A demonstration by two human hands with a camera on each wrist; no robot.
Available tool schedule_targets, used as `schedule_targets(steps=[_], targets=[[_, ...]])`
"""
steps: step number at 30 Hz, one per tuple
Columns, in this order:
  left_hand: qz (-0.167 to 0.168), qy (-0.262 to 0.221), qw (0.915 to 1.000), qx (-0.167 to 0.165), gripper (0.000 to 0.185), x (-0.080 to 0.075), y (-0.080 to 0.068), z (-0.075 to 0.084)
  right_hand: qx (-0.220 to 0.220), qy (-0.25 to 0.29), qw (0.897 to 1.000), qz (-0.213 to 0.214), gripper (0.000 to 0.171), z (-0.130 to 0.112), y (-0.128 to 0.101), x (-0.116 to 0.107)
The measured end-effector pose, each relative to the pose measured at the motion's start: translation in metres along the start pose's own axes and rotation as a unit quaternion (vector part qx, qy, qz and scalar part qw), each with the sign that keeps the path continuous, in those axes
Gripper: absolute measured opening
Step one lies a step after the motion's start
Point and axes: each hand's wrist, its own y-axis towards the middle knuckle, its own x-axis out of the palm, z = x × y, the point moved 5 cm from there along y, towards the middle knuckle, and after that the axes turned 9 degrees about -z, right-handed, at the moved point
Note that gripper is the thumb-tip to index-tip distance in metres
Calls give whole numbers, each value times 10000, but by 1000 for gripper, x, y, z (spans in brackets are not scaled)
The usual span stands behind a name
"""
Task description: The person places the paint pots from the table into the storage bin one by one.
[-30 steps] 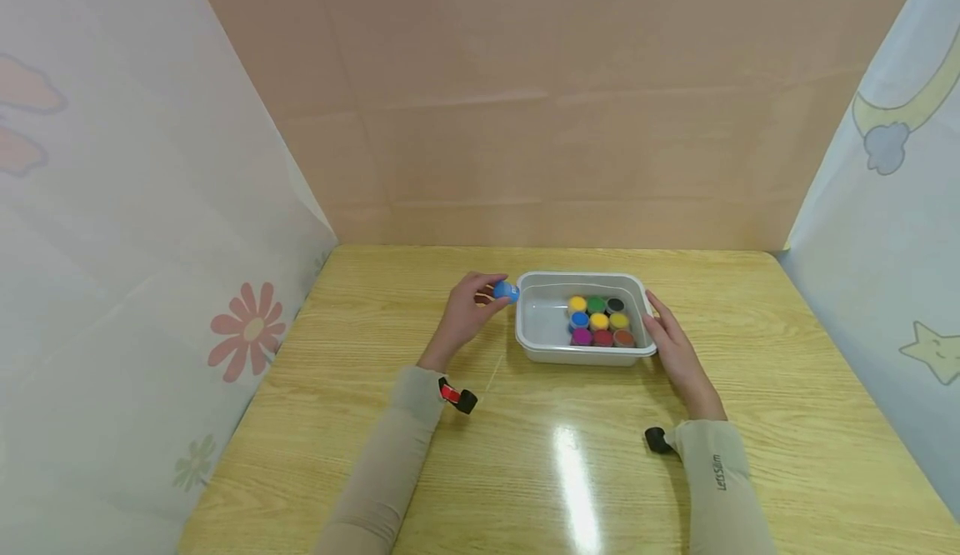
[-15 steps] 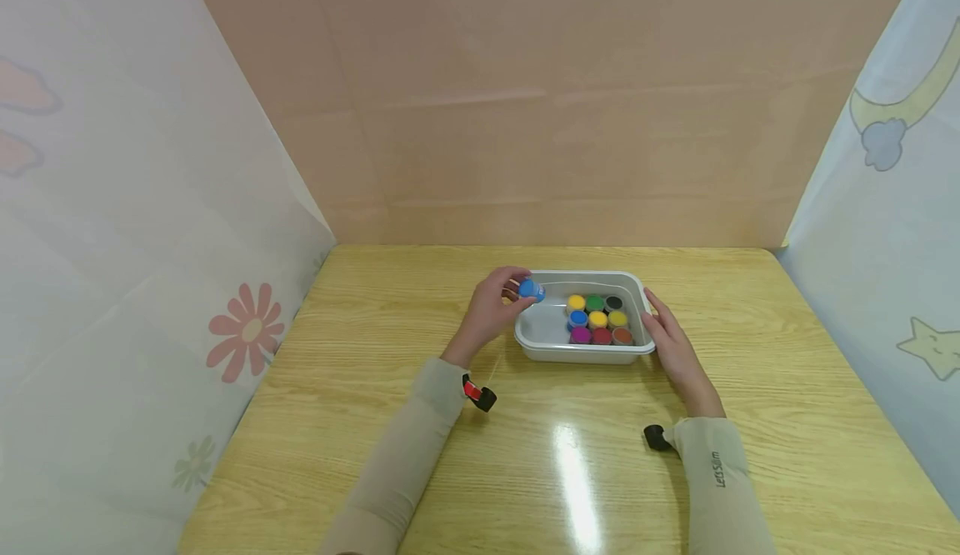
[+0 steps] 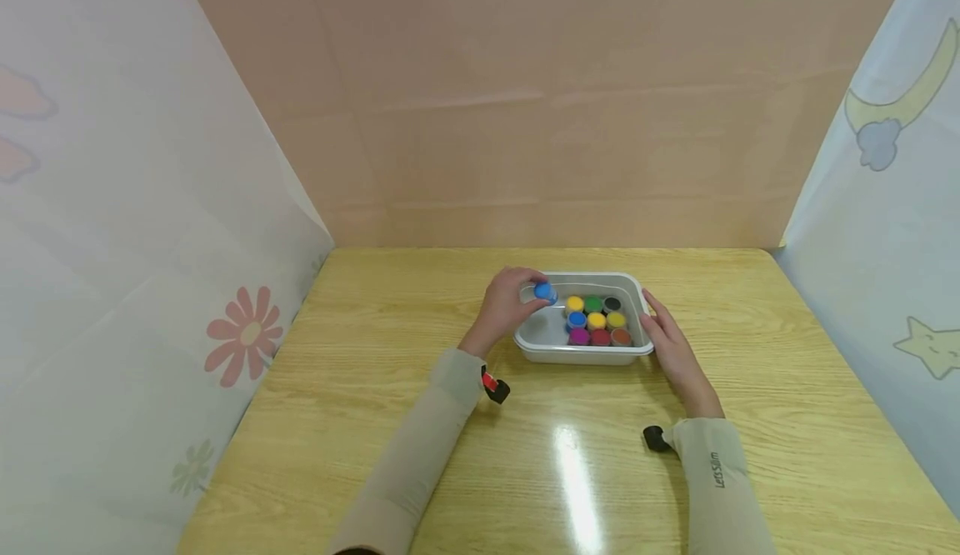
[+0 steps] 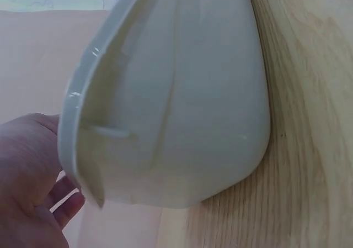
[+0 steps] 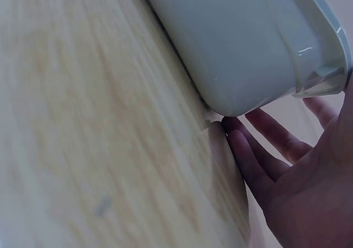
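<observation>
1. We see a big wooden table [image 3: 420, 472] with soft walls around it.
2. A white tub [image 3: 558, 353] sits near the middle of the table.
3. Our left hand [image 3: 506, 309] curls its fingers around a little pot with a blue lid [image 3: 545, 292]. The hand holds it up over the left end of the tub, above the bare part inside.
4. Our right hand [image 3: 671, 347] lies flat with straight fingers against the right side of the tub. It holds nothing.
5. Nine small pots [image 3: 596, 321] stand close together in three rows at the right end of the tub. Their lids are yellow, green, black, blue, purple, red and orange.
</observation>
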Motion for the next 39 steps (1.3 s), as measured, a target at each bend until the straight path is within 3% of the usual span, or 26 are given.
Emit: schedule_targets(steps=[8,15,23,30,39], targets=[[-81,438,9990,-14,35,7,16,-3,-52,34,10000,-2,66,1,0,0],[-496,710,9961,-185,30,18,26,2,-59,76,10000,-5,66,1,0,0],[-717,1555,9849,-266,26,25,32,10,-31,32,10000,4,66,1,1,-1],[-893,1849,9781,-348,26,28,36,11,-24,3,10000,19,65,2,1,-1],[-967,2351,9671,-38,24,31,40,17,32,-80,10000,9,65,2,1,-2]])
